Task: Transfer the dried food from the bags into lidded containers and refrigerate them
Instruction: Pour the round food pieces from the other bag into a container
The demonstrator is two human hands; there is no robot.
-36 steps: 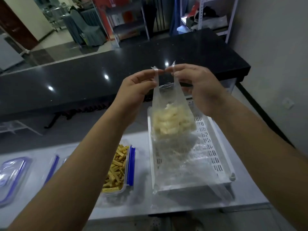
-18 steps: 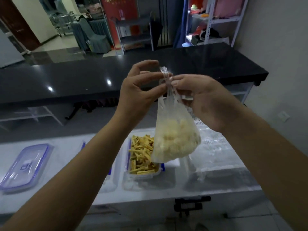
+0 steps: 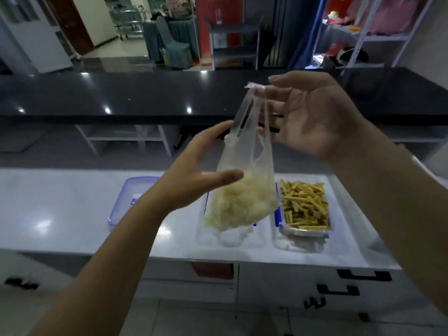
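A clear plastic bag (image 3: 242, 202) of pale dried food hangs in the air above an empty clear container (image 3: 232, 237) on the white counter (image 3: 60, 202). My right hand (image 3: 312, 115) pinches the bag's knotted handles between thumb and first finger, palm towards me, the other fingers spread. My left hand (image 3: 194, 173) is open beside the bag, its fingertips touching a handle strip and its thumb lying against the bag's side. To the right stands a second container (image 3: 304, 207) filled with yellow sticks.
A clear lid with a blue rim (image 3: 131, 200) lies on the counter at the left. Behind the counter runs a long black worktop (image 3: 121, 95). White cupboard fronts with black handles (image 3: 363, 275) are below the counter's edge.
My left hand has let go of the bag's top and dropped to its side, fingers opened. My right hand now holds the handles alone. The view has shifted left; the white basket is out of sight.
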